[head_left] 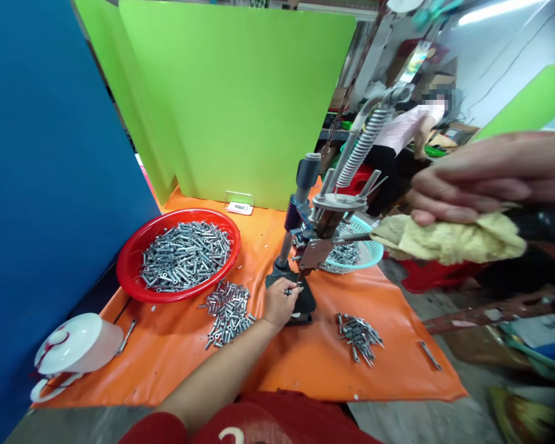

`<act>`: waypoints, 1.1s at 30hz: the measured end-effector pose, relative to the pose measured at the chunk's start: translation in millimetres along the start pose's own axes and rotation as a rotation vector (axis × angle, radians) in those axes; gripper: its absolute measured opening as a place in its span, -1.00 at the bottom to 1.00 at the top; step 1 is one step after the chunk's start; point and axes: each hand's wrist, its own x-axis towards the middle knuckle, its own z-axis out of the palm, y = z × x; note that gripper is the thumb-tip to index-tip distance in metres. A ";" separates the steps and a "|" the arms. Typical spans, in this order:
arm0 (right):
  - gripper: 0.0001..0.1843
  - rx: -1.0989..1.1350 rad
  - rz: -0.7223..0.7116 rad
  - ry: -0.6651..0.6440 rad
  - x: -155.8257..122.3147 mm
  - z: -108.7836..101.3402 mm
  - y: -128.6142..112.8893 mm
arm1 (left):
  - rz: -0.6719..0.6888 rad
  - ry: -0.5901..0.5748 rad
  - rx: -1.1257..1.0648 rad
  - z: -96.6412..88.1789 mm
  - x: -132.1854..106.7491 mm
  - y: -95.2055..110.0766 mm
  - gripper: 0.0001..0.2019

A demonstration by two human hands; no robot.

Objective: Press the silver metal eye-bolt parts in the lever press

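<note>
My left hand rests at the base of a small hand press and pinches a small metal part under the press head. My right hand is close to the camera, fingers wrapped round the press lever, which is padded with a yellow cloth. A loose pile of metal parts lies just left of my left hand. A smaller pile lies to its right.
A red bowl full of metal parts sits at the left on the orange mat. A teal basket with parts stands behind the press. A white lidded jug is at the near left. Green and blue screens surround the bench. Another person works at the back right.
</note>
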 end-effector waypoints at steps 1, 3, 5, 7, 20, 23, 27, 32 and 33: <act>-0.55 -0.121 0.102 -0.121 -3.2 0.8 -10.2 | 0.006 -0.001 0.002 0.1 -0.1 -1.2 -0.86; -0.78 -0.365 0.285 -0.311 -6.5 2.4 -26.6 | 0.017 -0.013 0.015 -0.7 -0.5 -3.2 -0.86; -0.89 -0.494 0.374 -0.425 -7.6 3.9 -30.3 | 0.030 -0.040 0.071 -3.0 -0.8 -4.6 -0.89; -0.74 -0.550 0.310 -0.633 -8.8 5.0 -21.2 | 0.047 -0.076 0.174 -6.2 -0.9 -5.5 -0.77; -0.77 -0.861 -0.489 -0.486 -70.3 -10.6 82.0 | 0.076 -0.136 0.355 -9.0 1.2 -10.0 -0.78; -0.75 -0.883 -0.536 -0.349 -95.8 -4.8 110.7 | 0.070 -0.148 0.360 -9.4 1.2 -7.9 -0.78; -0.79 -0.796 -0.626 -0.207 -112.2 17.3 156.6 | 0.068 -0.142 0.373 -9.7 1.1 -5.3 -0.79; -0.73 -0.561 -0.766 -0.050 -95.3 57.3 236.8 | 0.071 -0.116 0.428 -6.9 0.1 -7.4 -0.81; -0.70 -0.530 -0.796 -0.022 -90.1 64.1 249.9 | 0.071 -0.112 0.438 -6.1 -0.2 -8.0 -0.81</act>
